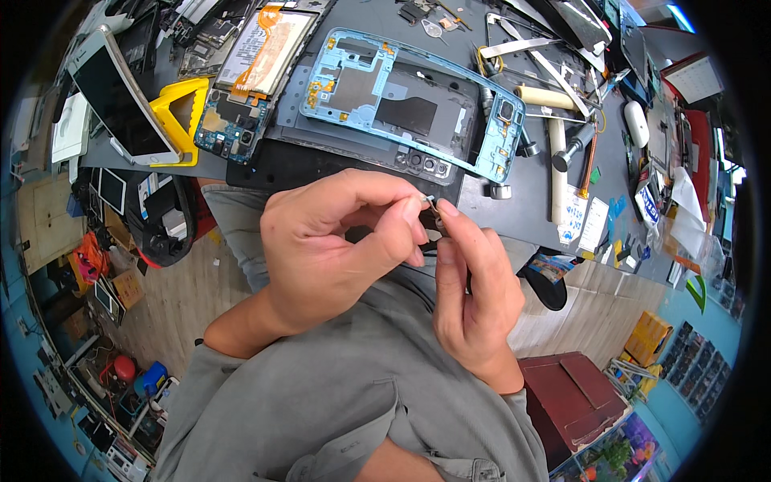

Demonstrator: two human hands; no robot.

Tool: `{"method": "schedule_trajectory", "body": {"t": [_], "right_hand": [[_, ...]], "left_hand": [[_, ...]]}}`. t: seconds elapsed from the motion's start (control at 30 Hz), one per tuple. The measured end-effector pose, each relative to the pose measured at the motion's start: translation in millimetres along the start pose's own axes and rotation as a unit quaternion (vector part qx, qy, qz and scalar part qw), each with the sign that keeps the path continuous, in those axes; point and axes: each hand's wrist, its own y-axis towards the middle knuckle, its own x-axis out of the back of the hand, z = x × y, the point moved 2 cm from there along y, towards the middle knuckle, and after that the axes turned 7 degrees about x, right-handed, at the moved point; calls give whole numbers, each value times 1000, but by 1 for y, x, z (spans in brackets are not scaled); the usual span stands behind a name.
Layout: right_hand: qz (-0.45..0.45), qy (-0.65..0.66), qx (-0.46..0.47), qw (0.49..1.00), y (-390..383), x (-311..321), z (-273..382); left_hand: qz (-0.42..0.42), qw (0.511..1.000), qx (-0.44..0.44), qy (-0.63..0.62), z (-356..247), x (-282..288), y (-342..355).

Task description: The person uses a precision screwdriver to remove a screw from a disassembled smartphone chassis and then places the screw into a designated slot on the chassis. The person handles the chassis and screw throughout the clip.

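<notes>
Pinched between the thumb and index finger of my left hand (337, 245) is a tiny part (431, 201) with a pale blue tip. My right hand (480, 297) closes its fingertips on the part's brownish end from the other side. Both hands meet just in front of the bench edge, above my lap. The part is too small and too covered by fingers to name. Just beyond my hands lies a light blue phone frame (353, 87), resting over a dark phone back cover (405, 157). Left of it sits an opened phone (233, 120) showing its circuit board, battery and orange ribbon cable.
A white-framed phone (120, 100) leans on a yellow stand (178, 120) at the left. Screwdrivers (574, 147), beige rods (556, 173) and a small metal cap (500, 191) lie at the right. A dark red box (572, 402) stands low to my right.
</notes>
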Motion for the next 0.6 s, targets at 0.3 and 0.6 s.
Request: {"method": "schedule_trajectory", "body": {"t": [0.3, 0.6], "right_hand": [[-35, 40, -19, 998, -5, -2, -4], [-22, 53, -34, 998, -2, -5, 0]], "left_hand": [[7, 1000, 6, -26, -1, 1, 0], [20, 1000, -7, -1, -2, 1, 0]]}}
